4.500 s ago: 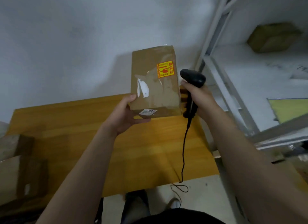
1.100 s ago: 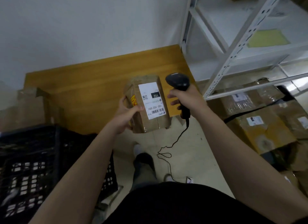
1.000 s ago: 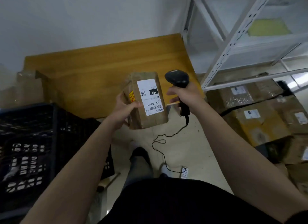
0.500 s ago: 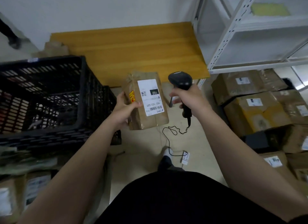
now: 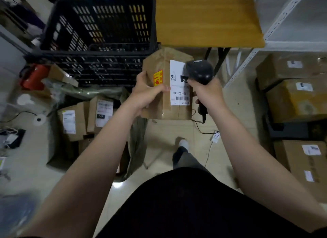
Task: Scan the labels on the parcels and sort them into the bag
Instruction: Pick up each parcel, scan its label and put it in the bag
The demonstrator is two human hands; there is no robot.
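Note:
My left hand (image 5: 146, 94) grips a brown cardboard parcel (image 5: 166, 103) by its left edge, with its white label (image 5: 177, 89) and a yellow sticker facing me. My right hand (image 5: 208, 94) holds a black barcode scanner (image 5: 200, 72) whose head overlaps the label's upper right corner. The scanner's cable hangs down to the floor. Below and to the left, an olive-green bag (image 5: 58, 154) stands open on the floor with several labelled parcels (image 5: 85, 117) inside it.
A black plastic crate (image 5: 99, 34) stands beyond the bag. A wooden table (image 5: 208, 18) lies ahead, with a white metal shelf (image 5: 283, 21) to its right. Stacked cardboard boxes (image 5: 293, 99) fill the right side. My foot (image 5: 183, 144) is on the tiled floor.
My view has tilted down and left, bringing the bag of parcels into sight. The scanner's head has moved left over the label's corner. Both hands keep their hold.

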